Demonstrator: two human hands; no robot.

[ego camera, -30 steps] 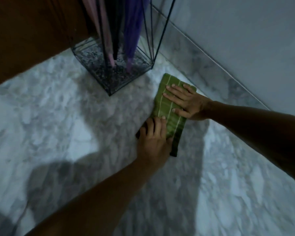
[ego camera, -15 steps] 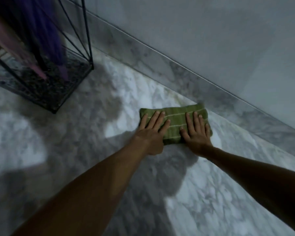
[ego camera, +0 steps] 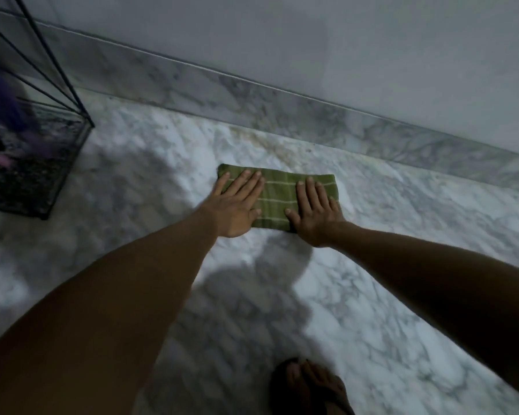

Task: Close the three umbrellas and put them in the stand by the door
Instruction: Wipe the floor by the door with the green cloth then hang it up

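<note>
Both palms are down flat: the left hand and the right hand press a folded green cloth onto the marble floor just short of the skirting, fingers straight, gripping nothing. The umbrellas sit blurred, purple and pink, inside the wire stand at far left, well apart from the cloth. To wipe well, I'd say, keep even weight through both palms and push in overlapping passes toward the stand's foot.

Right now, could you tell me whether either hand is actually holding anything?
Neither grips anything. The left hand and right hand press flat on the folded green cloth.
</note>
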